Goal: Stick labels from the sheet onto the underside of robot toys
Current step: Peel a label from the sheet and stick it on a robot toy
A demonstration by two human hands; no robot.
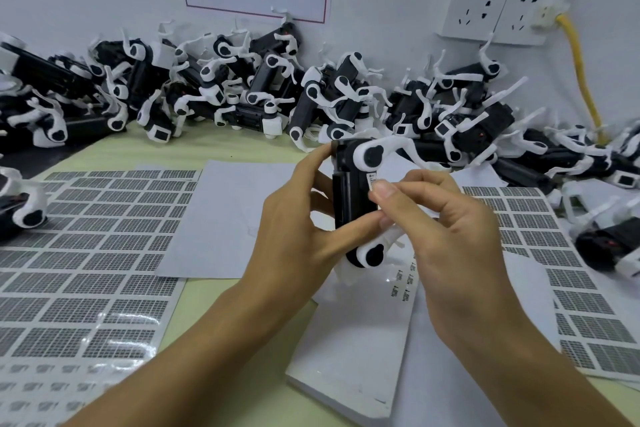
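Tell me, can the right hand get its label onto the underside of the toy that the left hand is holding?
Probably yes: the left hand holds the toy with its black underside facing the right hand, whose label is right at it.

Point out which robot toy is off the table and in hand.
The robot toy gripped by the left hand, while the right hand pinches a label against it; all others lie piled.

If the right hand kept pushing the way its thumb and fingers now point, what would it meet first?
Most likely the black underside of the robot toy held by the left hand. The right hand pinches a small label already at that surface, though depth is unclear.
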